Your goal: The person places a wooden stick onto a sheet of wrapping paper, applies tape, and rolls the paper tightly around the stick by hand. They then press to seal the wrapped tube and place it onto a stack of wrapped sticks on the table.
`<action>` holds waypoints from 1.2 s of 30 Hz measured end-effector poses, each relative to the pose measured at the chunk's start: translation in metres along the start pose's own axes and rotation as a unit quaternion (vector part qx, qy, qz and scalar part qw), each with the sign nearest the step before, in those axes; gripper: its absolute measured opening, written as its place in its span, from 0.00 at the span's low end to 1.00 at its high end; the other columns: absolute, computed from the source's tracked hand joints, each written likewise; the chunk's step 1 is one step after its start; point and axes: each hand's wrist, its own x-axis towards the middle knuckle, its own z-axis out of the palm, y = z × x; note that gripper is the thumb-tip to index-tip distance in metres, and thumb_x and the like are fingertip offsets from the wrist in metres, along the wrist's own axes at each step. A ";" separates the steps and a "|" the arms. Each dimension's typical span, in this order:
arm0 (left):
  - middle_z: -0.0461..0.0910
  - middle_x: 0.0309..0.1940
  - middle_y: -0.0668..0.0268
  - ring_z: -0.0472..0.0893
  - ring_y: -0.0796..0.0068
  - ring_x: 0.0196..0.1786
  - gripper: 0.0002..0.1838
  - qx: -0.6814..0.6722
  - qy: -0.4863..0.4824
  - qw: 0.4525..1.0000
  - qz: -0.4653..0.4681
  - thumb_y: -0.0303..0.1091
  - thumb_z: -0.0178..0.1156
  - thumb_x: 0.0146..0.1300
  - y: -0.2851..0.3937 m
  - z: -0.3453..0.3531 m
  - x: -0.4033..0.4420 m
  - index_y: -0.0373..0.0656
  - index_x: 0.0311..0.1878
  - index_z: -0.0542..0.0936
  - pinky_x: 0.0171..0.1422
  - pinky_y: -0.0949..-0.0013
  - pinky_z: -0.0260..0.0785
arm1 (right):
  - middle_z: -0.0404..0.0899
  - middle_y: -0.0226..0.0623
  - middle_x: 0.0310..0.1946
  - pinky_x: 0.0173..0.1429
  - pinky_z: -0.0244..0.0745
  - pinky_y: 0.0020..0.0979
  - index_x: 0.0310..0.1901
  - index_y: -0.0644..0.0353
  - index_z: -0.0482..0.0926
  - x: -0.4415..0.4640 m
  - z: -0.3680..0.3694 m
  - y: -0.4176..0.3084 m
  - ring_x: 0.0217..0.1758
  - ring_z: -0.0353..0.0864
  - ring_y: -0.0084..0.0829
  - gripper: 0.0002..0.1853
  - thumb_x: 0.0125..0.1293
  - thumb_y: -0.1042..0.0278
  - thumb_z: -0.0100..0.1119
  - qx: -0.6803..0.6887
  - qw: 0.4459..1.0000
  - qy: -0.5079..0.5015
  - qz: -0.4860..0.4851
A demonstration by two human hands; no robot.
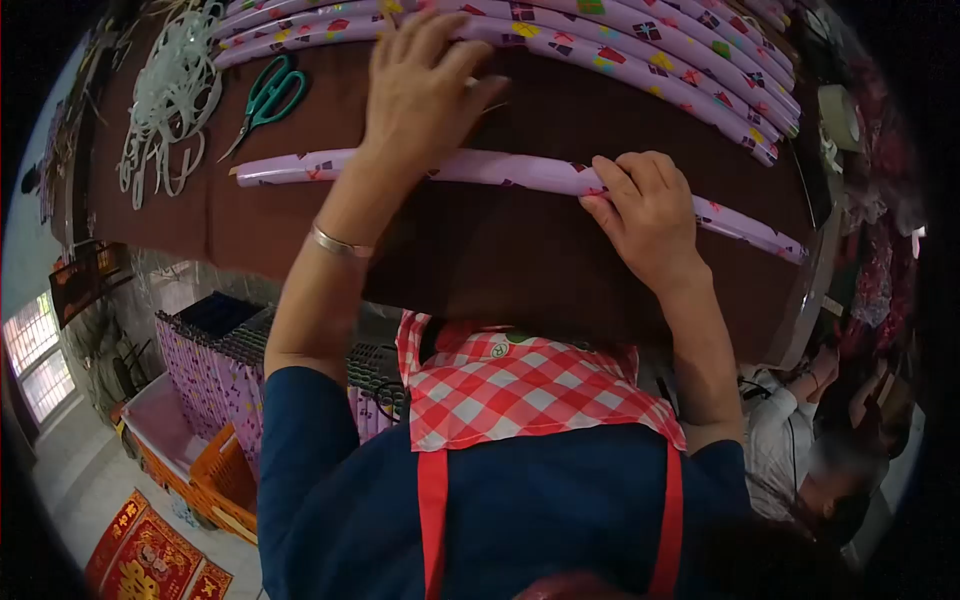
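Observation:
A long purple printed roll lies across the brown tabletop. My right hand is wrapped round it right of its middle, fingers closed. My left hand, with a bracelet on its wrist, is raised above the roll near the back row of similar purple rolls. Its fingers are spread and somewhat blurred; a small thin thing shows near its thumb, too unclear to name. Teal-handled scissors lie to the left of that hand.
White looped ties are heaped at the back left. A tape roll stands at the table's right edge. Below left are an orange crate and a stack of purple printed material. Another person sits at the lower right.

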 end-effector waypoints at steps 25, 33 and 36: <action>0.66 0.74 0.63 0.59 0.54 0.79 0.25 0.148 -0.091 0.954 -0.246 0.51 0.45 0.76 -0.096 -0.086 -0.139 0.54 0.70 0.74 0.76 0.28 0.45 | 0.76 0.38 0.43 0.47 0.74 0.41 0.53 0.60 0.80 -0.005 0.005 0.007 0.44 0.76 0.42 0.21 0.61 0.60 0.70 -0.013 1.000 0.001 -0.019; 0.53 0.80 0.52 0.48 0.48 0.83 0.39 0.196 -0.075 0.945 -0.249 0.61 0.47 0.73 -0.050 -0.074 -0.142 0.43 0.77 0.61 0.72 0.19 0.36 | 0.77 0.36 0.42 0.46 0.74 0.41 0.52 0.60 0.81 -0.005 0.008 0.006 0.44 0.76 0.40 0.20 0.61 0.60 0.70 -0.012 1.000 0.009 -0.013; 0.52 0.80 0.51 0.49 0.48 0.82 0.50 0.172 -0.113 0.953 -0.222 0.66 0.58 0.63 -0.003 -0.064 -0.130 0.37 0.77 0.59 0.72 0.20 0.37 | 0.77 0.36 0.42 0.45 0.74 0.40 0.52 0.60 0.81 -0.005 0.008 0.007 0.44 0.76 0.40 0.20 0.62 0.60 0.69 -0.010 1.000 0.001 -0.008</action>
